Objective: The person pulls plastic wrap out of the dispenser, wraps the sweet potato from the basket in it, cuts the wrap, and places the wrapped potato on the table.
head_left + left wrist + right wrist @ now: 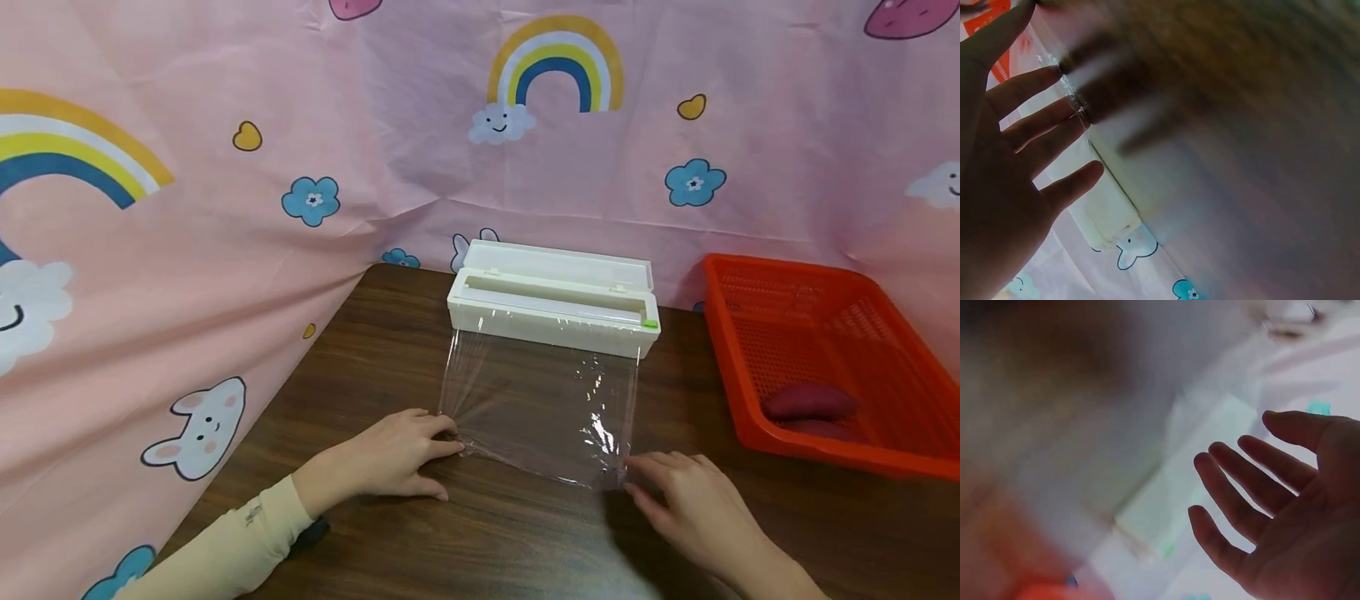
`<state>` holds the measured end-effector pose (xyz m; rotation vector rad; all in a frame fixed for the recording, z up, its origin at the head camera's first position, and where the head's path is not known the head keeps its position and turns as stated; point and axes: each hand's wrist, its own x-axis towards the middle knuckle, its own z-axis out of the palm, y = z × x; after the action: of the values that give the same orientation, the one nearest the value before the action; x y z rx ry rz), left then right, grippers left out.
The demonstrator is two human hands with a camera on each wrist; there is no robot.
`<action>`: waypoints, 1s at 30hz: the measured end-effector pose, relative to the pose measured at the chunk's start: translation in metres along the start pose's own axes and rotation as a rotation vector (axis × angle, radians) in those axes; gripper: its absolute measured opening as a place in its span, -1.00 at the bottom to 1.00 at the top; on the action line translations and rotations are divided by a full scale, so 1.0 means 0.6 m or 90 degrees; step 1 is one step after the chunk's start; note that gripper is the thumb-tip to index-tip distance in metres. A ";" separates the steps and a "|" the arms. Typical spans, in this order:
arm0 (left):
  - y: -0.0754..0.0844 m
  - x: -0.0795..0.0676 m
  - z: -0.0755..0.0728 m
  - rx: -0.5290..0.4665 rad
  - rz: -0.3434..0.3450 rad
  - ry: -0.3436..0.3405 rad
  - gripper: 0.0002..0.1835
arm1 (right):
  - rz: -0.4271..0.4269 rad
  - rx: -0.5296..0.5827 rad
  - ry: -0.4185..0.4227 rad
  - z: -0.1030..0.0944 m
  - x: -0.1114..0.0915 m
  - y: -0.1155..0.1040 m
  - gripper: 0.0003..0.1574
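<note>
A sheet of clear plastic wrap (536,417) stretches over the dark table toward me from a white wrap dispenser box (555,333), whose lid (558,262) stands raised. At the sheet's near left corner, the fingertips of my left hand (382,458) touch the film; its thumb is apart from the fingers. The left wrist view shows this hand (1022,144) with fingers spread and the film edge along the fingertips. My right hand (693,504) has its fingertips at the near right corner. In the right wrist view that hand's fingers (1260,481) are extended and only slightly bent.
To the right stands a red plastic basket (723,350) with purple, sweet-potato-like items (810,402) inside. A pink patterned cloth (420,150) hangs behind and at the left of the wooden table (450,558). A green slider (650,323) sits at the box's right end.
</note>
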<state>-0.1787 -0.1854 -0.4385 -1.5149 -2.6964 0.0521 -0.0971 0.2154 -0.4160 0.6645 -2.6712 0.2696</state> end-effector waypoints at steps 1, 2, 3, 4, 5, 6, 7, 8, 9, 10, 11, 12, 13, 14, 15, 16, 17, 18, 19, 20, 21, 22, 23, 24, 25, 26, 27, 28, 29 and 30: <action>0.000 -0.002 -0.001 -0.004 -0.007 -0.004 -0.24 | 0.016 0.013 -0.005 -0.012 0.004 0.005 -0.66; 0.000 -0.003 -0.001 -0.009 -0.016 -0.010 -0.22 | 0.035 0.026 -0.012 -0.026 0.009 0.010 -0.68; 0.000 -0.004 -0.002 -0.015 -0.023 -0.014 -0.20 | 0.058 0.038 -0.024 -0.040 0.013 0.017 -0.70; 0.000 -0.005 -0.004 -0.020 -0.029 -0.018 -0.19 | 0.079 0.047 -0.029 -0.054 0.017 0.024 -0.71; -0.001 -0.006 -0.005 -0.024 -0.036 -0.022 -0.18 | 0.095 0.059 -0.024 -0.067 0.021 0.034 -0.72; -0.001 -0.006 -0.006 -0.026 -0.039 -0.024 -0.18 | 0.120 0.073 -0.028 -0.081 0.024 0.043 -0.74; -0.001 -0.006 -0.007 -0.026 -0.041 -0.025 -0.18 | 0.146 0.088 -0.030 -0.093 0.026 0.054 -0.75; -0.001 -0.006 -0.008 -0.026 -0.042 -0.025 -0.17 | 0.167 0.092 -0.026 -0.105 0.028 0.065 -0.76; -0.001 -0.007 -0.008 -0.024 -0.040 -0.021 -0.17 | 0.191 0.098 -0.018 -0.116 0.029 0.077 -0.76; -0.001 -0.007 -0.008 -0.025 -0.039 -0.020 -0.18 | 0.214 0.105 -0.011 -0.126 0.029 0.089 -0.75; -0.001 -0.007 -0.008 -0.025 -0.039 -0.017 -0.18 | 0.240 0.112 -0.012 -0.135 0.030 0.101 -0.73; -0.001 -0.007 -0.008 -0.025 -0.038 -0.015 -0.18 | 0.266 0.117 -0.018 -0.143 0.031 0.113 -0.70; -0.001 -0.007 -0.007 -0.026 -0.037 -0.014 -0.17 | 0.283 0.115 -0.019 -0.150 0.031 0.126 -0.68; 0.000 -0.007 -0.006 -0.026 -0.037 -0.014 -0.17 | 0.300 0.117 -0.025 -0.156 0.031 0.138 -0.65; 0.000 -0.007 -0.004 -0.027 -0.037 -0.014 -0.17 | 0.314 0.117 -0.030 -0.161 0.030 0.150 -0.61; 0.000 -0.007 -0.003 -0.028 -0.039 -0.018 -0.17 | 0.325 0.107 -0.039 -0.166 0.030 0.162 -0.59; 0.001 -0.007 -0.002 -0.029 -0.040 -0.019 -0.17 | 0.328 0.091 -0.044 -0.170 0.030 0.174 -0.59; 0.001 -0.007 -0.001 -0.029 -0.041 -0.021 -0.17 | 0.327 0.077 -0.045 -0.174 0.029 0.186 -0.59; 0.001 -0.007 0.000 -0.028 -0.042 -0.022 -0.17 | 0.325 0.063 -0.043 -0.176 0.028 0.198 -0.59; 0.001 -0.007 0.000 -0.030 -0.043 -0.022 -0.17 | 0.323 0.048 -0.042 -0.179 0.027 0.209 -0.59; 0.001 -0.007 0.001 -0.031 -0.044 -0.021 -0.17 | 0.318 0.024 -0.037 -0.181 0.026 0.220 -0.60; 0.001 -0.006 0.001 -0.030 -0.043 -0.019 -0.17 | 0.313 0.012 -0.035 -0.181 0.025 0.230 -0.61; 0.002 -0.006 0.001 -0.029 -0.043 -0.016 -0.17 | 0.310 0.007 -0.034 -0.181 0.024 0.239 -0.62; 0.002 -0.005 0.002 -0.028 -0.043 -0.014 -0.17 | 0.311 0.008 -0.035 -0.181 0.023 0.247 -0.62; 0.002 -0.005 0.002 -0.027 -0.041 -0.012 -0.17 | 0.313 0.006 -0.037 -0.180 0.023 0.254 -0.62; 0.002 -0.004 0.002 -0.026 -0.040 -0.010 -0.17 | 0.315 0.007 -0.039 -0.180 0.022 0.262 -0.62; 0.002 -0.004 0.002 -0.026 -0.039 -0.009 -0.17 | 0.316 0.013 -0.039 -0.179 0.022 0.268 -0.63; 0.002 -0.003 0.002 -0.027 -0.039 -0.008 -0.17 | 0.318 0.019 -0.042 -0.179 0.021 0.273 -0.63; 0.003 -0.003 0.002 -0.028 -0.039 -0.009 -0.18 | 0.323 0.022 -0.044 -0.179 0.020 0.277 -0.64; 0.003 -0.003 0.001 -0.030 -0.039 -0.008 -0.18 | 0.323 0.022 -0.042 -0.178 0.019 0.281 -0.65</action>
<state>-0.1764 -0.1859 -0.4394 -1.4483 -2.7714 -0.0043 -0.1549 0.3860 -0.3295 -0.0107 -2.8647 0.4323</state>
